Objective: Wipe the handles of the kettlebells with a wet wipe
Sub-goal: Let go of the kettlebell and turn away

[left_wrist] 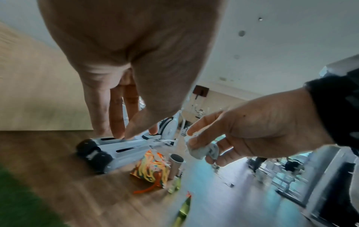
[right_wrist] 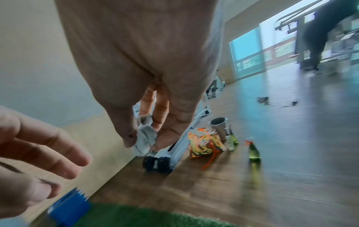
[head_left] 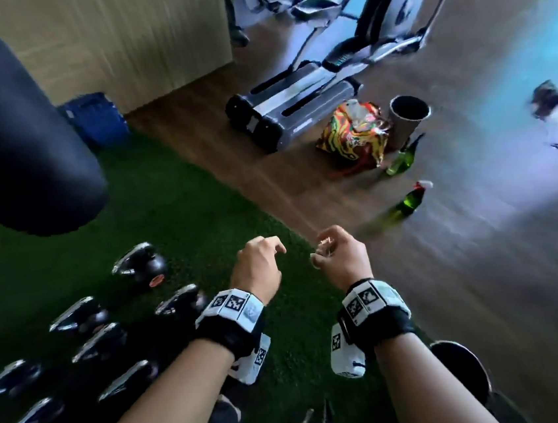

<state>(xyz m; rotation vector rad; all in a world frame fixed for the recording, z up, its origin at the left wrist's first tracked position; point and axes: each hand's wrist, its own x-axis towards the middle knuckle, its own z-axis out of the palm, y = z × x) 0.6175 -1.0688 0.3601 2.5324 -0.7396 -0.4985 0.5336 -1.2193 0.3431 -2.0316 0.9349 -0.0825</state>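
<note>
The right hand (head_left: 341, 256) pinches a small crumpled wet wipe (right_wrist: 144, 139) between thumb and fingertips; in the head view the wipe is almost hidden inside the fingers. The left hand (head_left: 259, 265) holds nothing, its fingers loosely bent and a little spread, just beside the right hand. Both hands hang in the lower middle of the head view, above the edge where the green turf (head_left: 180, 201) meets the wooden floor (head_left: 417, 300).

The kettlebells (head_left: 87, 334) stand on the turf at the lower left of the head view, well apart from the wipe. No handle is touched now. I judge the step is between wipes: either the wipe is ready for use, or it is already used. The pictures do not show which. If wiping goes on, the next move calls for turning toward the lower left, lowering the wipe to one handle and closing the fingers around it.

Count: one wipe; about nine kettlebells, though blur makes this uncertain. Near the right centre stand two green bottles (head_left: 407, 198), one colourful bag (head_left: 352, 134) and one grey cup (head_left: 409, 118).
</note>
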